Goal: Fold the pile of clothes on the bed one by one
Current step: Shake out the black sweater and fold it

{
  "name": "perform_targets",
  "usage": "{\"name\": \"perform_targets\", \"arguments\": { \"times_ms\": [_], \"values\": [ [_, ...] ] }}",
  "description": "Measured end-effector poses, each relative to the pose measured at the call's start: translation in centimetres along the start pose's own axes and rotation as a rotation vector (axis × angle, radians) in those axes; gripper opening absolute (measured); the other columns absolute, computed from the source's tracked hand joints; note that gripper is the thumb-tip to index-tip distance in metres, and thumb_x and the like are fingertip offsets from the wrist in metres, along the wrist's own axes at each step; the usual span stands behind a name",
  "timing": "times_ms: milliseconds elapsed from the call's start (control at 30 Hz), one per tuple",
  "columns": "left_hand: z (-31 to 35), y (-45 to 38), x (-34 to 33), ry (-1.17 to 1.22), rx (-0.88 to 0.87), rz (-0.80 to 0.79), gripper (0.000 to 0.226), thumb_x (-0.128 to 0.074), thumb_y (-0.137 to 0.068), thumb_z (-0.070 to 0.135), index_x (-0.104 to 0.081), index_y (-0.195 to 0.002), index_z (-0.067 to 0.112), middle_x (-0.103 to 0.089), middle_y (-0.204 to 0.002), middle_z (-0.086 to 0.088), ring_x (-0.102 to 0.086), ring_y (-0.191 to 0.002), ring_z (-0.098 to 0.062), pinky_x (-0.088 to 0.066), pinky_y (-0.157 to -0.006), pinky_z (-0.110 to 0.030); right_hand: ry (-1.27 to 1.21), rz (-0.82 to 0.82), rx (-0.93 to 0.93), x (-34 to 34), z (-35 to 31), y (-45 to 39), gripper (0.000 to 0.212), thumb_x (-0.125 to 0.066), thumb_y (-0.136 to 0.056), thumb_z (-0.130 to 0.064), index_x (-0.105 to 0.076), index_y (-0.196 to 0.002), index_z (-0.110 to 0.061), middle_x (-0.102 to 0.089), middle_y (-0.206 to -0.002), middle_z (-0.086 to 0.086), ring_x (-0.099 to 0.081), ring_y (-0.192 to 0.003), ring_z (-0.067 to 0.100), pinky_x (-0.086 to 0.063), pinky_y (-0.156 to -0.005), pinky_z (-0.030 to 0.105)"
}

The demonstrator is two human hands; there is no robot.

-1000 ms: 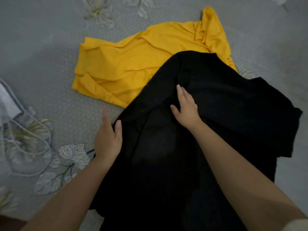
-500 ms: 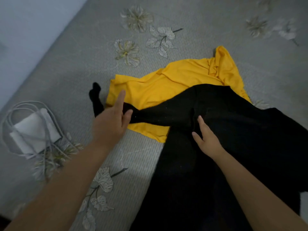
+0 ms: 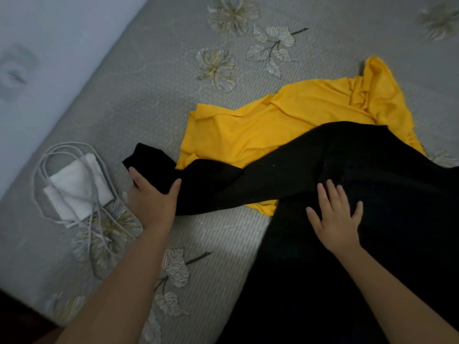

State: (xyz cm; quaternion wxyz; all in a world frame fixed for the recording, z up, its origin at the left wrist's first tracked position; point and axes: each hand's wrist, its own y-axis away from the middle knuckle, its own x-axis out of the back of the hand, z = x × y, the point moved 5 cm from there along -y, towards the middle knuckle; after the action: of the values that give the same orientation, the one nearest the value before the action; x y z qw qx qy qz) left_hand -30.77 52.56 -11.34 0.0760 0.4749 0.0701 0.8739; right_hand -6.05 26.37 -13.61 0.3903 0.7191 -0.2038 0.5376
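Black garment (image 3: 360, 194) lies spread on the bed (image 3: 149, 83), right of centre, its body running off the lower right of view. One long sleeve (image 3: 211, 184) stretches out leftward across the lower edge of the yellow garment (image 3: 273, 125), which lies crumpled behind it and partly under it.

Left hand (image 3: 154, 197) grips the sleeve near its cuff, thumb over the cloth, fingers curled beneath; cuff end pokes out past the hand. Right hand (image 3: 335, 214) lies flat on the black body, fingers spread and straight, holding nothing, only pressing.

Judged step: sleeve drawn out straight, ready to be folded in over the body.

Risks, as judged:
- Sleeve rests on the yellow hem. Dragging it back could catch and pull the yellow cloth along, mussing the next piece.
- If the right hand lifts early, the body may slide toward the left pull and the fold line goes crooked.
- Black on black in dim light: seams and creases hard to read, so a hidden wrinkle may get folded in.
- Cable (image 3: 74, 184) coiled over a white block (image 3: 77, 187) sits just beside the left hand; a wide sweep could snag it.

Count: garments 2 (1 black, 1 yellow); hands 2; cable coil 1; white block 1. Folded pieces in view: 0.
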Motion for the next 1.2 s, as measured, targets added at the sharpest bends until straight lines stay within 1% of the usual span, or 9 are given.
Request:
{"name": "perform_targets", "arguments": {
  "times_ms": [100,267,333,467,733,833,933,1033,1200],
  "values": [
    [0.1,-0.5,-1.0,0.07,0.033,-0.084,0.089,-0.063,-0.084,0.033,-0.005,-0.145,0.005,-0.029,-0.146,-0.02,-0.032,-0.132,-0.033,-0.029,-0.104,-0.04,-0.015,0.004,0.007,0.0,-0.2,-0.1,0.06,-0.035,-0.094,-0.041,-0.012,-0.146,-0.023,-0.006,-0.155,0.001,-0.001,-0.142,0.02,0.004,-0.109,0.055],
    [2.9,1.4,-1.5,0.096,-0.14,-0.072,0.042,-0.042,-0.096,0.019,-0.041,-0.135,0.002,-0.048,-0.134,-0.018,-0.044,-0.123,-0.031,-0.033,-0.099,-0.035,-0.132,-0.038,0.053,0.1,0.1,-0.1,0.06,-0.035,-0.095,-0.04,-0.008,-0.146,-0.025,-0.001,-0.155,-0.003,0.005,-0.142,0.015,0.011,-0.11,0.049],
    [5.4,3.1,-1.4,0.196,-0.227,-0.055,0.039,-0.04,-0.097,0.018,-0.045,-0.133,0.003,-0.051,-0.132,-0.015,-0.046,-0.122,-0.028,-0.033,-0.097,-0.028,-0.296,-0.056,0.097,0.8,0.6,0.2,0.059,-0.035,-0.096,-0.036,-0.004,-0.145,-0.025,0.001,-0.155,-0.005,0.005,-0.141,0.01,0.013,-0.11,0.039],
    [13.3,8.1,-2.2,0.308,-0.446,-0.069,0.037,-0.041,-0.097,0.016,-0.045,-0.131,0.002,-0.051,-0.132,-0.015,-0.046,-0.122,-0.027,-0.028,-0.09,-0.013,-0.607,0.015,0.109,3.3,3.6,2.9,0.061,-0.04,-0.095,-0.029,-0.003,-0.143,-0.026,0.0,-0.145,-0.018,-0.002,-0.13,-0.005,-0.003,-0.106,0.017],
    [30.2,25.7,-9.1,0.511,-0.849,-0.278,0.039,-0.046,-0.093,0.012,-0.046,-0.129,-0.001,-0.053,-0.129,-0.017,-0.038,-0.113,-0.008,-0.024,-0.091,0.0,-0.738,0.292,-0.143,6.9,20.3,12.5,0.058,-0.045,-0.094,-0.016,-0.015,-0.143,-0.014,-0.012,-0.141,-0.014,-0.012,-0.132,0.001,-0.007,-0.1,0.002],
    [33.5,34.4,-13.8,0.511,-1.024,-0.592,0.049,-0.052,-0.089,0.011,-0.039,-0.134,-0.001,-0.05,-0.131,-0.019,-0.042,-0.119,-0.016,-0.024,-0.094,0.001,-0.844,0.404,-0.265,7.4,27.6,15.9,0.052,-0.043,-0.095,-0.011,-0.02,-0.142,-0.015,-0.025,-0.141,-0.007,-0.022,-0.13,0.005,-0.018,-0.104,0.012],
    [31.9,41.1,-19.4,0.059,-1.247,-0.948,0.072,-0.059,-0.088,0.024,-0.013,-0.143,0.022,-0.046,-0.135,-0.016,-0.044,-0.123,-0.028,-0.033,-0.104,-0.028,-0.916,0.445,-0.403,6.7,33.2,18.7,0.051,-0.039,-0.096,-0.018,-0.019,-0.144,-0.014,-0.029,-0.148,0.004,-0.028,-0.133,0.013,-0.026,-0.108,0.027],
    [28.1,41.1,-21.8,-0.322,-1.364,-0.777,0.072,-0.054,-0.089,0.033,-0.011,-0.146,0.021,-0.04,-0.14,-0.012,-0.04,-0.126,-0.027,-0.035,-0.103,-0.037,-0.938,0.441,-0.487,5.6,36.2,20.0,0.051,-0.04,-0.096,-0.024,-0.025,-0.143,-0.012,-0.04,-0.142,0.009,-0.04,-0.128,0.02,-0.032,-0.099,0.027],
    [23.3,34.4,-20.7,-0.636,-1.126,-0.375,0.063,-0.048,-0.091,0.037,-0.022,-0.144,0.015,-0.032,-0.146,-0.014,-0.025,-0.136,-0.028,-0.027,-0.108,-0.04,-0.795,0.441,-0.415,5.7,36.3,17.2,0.048,-0.05,-0.092,-0.025,-0.041,-0.135,-0.005,-0.051,-0.13,0.015,-0.048,-0.119,0.027,-0.035,-0.098,0.032]
  ]
}}
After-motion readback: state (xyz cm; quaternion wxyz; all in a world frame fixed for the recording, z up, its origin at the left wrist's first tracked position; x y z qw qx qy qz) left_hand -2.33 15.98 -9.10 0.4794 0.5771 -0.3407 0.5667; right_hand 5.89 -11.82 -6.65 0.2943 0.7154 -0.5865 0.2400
